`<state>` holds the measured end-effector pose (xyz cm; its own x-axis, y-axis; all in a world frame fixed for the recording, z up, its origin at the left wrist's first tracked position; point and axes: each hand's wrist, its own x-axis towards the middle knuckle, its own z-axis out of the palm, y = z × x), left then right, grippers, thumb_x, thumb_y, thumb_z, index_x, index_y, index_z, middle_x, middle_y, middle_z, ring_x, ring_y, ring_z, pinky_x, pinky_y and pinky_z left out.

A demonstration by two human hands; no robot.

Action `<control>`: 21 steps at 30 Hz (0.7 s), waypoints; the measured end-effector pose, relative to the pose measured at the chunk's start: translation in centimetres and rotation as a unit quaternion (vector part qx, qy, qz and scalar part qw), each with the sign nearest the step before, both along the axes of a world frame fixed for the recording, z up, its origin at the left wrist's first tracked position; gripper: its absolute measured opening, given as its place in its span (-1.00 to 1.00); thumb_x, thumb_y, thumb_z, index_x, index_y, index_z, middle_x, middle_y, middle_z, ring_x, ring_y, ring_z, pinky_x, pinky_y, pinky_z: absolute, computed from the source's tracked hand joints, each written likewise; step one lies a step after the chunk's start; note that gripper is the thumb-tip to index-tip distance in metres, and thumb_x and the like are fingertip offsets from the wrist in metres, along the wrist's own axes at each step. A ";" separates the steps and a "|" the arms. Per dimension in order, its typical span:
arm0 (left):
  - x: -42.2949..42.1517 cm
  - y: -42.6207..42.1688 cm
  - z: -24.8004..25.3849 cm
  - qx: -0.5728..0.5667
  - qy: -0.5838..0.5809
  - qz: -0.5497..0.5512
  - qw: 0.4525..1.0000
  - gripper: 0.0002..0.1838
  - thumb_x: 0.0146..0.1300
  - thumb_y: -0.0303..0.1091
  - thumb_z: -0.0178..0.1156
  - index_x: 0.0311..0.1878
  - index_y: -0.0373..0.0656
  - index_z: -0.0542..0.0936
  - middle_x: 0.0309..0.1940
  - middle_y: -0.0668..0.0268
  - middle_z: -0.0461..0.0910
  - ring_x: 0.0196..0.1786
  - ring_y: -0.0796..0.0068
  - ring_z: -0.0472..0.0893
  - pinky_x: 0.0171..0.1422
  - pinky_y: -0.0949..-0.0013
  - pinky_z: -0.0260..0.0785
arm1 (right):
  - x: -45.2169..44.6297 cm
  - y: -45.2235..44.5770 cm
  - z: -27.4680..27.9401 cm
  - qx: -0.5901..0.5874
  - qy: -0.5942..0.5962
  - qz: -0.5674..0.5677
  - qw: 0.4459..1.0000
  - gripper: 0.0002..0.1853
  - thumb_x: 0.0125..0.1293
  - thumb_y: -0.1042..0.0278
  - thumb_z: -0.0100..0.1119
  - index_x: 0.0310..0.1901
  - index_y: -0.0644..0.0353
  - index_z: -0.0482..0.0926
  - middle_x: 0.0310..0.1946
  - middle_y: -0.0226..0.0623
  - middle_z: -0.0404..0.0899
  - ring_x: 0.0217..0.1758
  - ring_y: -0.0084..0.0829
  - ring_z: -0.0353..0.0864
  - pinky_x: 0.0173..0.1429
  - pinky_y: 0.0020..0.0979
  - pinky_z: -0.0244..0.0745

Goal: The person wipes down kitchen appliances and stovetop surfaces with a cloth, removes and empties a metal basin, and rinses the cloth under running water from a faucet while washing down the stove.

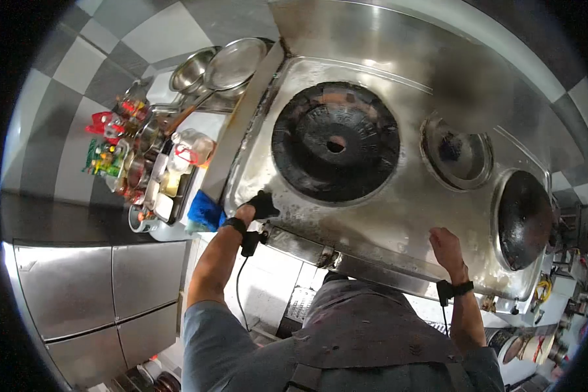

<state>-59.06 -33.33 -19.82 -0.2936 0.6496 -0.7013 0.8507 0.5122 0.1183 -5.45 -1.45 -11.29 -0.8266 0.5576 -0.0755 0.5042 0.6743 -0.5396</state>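
My left hand [247, 212] is closed on a black cloth [264, 206] at the front left corner of the steel stove top [372, 225]. Its wrist wears a black band with a small device and cable. Farther right, my right hand [444, 246] hovers over or rests near the front of the stove top, its fingers curled in with nothing visible in them. A large black burner ring [335, 142] lies behind and between the hands. Just left of my left hand is a blue cloth [205, 210].
A round steel basin [462, 157] is sunk into the stove top. A dark wok [524, 219] sits at the right. Bottles, bowls and a strainer [236, 63] crowd the left counter. Steel cabinets [65, 291] stand at the lower left.
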 end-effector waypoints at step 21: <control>-4.7 -4.0 -5.7 0.396 -0.263 -0.055 0.878 -0.50 0.38 -0.03 0.24 0.25 -0.15 0.61 0.03 0.07 0.67 0.01 0.04 0.64 0.06 0.21 0.48 | -0.9 -2.4 -1.3 -0.021 -0.051 0.009 0.998 -0.77 0.43 0.35 0.14 0.02 0.25 0.63 -0.08 0.02 0.69 0.00 0.07 0.66 0.07 -0.07 0.59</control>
<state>-63.80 -37.34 -25.48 0.0314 0.9988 -0.0366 0.6111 0.0098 0.7915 -6.35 -3.85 -12.62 -0.8236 0.5370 -0.1823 0.5454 0.6619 -0.5142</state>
